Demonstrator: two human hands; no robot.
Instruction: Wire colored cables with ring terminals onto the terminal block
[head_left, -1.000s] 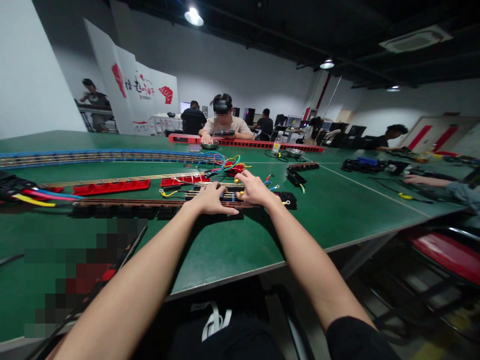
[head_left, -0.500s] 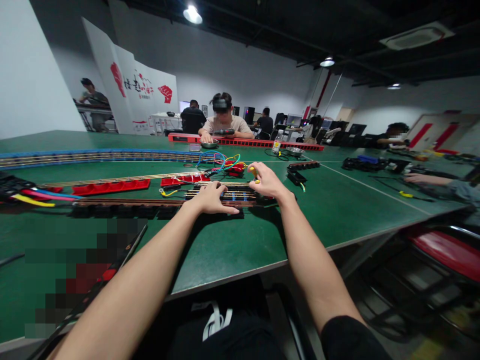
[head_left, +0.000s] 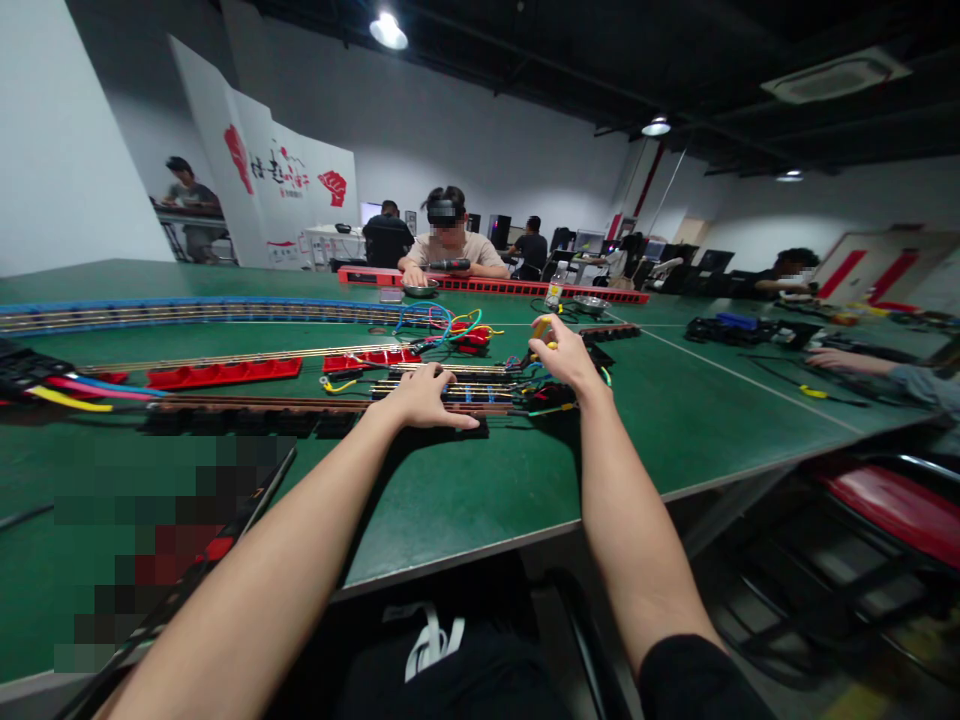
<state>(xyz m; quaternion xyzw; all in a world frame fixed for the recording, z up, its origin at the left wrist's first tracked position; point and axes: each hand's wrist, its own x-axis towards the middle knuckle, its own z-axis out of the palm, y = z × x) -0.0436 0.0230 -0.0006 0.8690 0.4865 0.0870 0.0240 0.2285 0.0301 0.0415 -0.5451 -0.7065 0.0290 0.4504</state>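
Note:
My left hand lies across a black conductor-rail section with metal strips and blue clips. Its fingers rest over the strips and its thumb stretches out along the near edge. To the right, my right hand is raised above the wired end of the rails and closed round a small yellow-handled tool. The tool's tip is hidden, so its exact kind cannot be made out. Below that hand, thin green and yellow wires come out of the rail end.
Red rail pieces, a long blue-edged rail and coiled coloured wires lie on the green table. A co-worker sits opposite behind a red rail. A bottle and metal bowl stand farther back.
My right hand has moved right and slightly up with the yellow-handled tool, uncovering the rails' wired end. My left hand has stayed in place on the rail.

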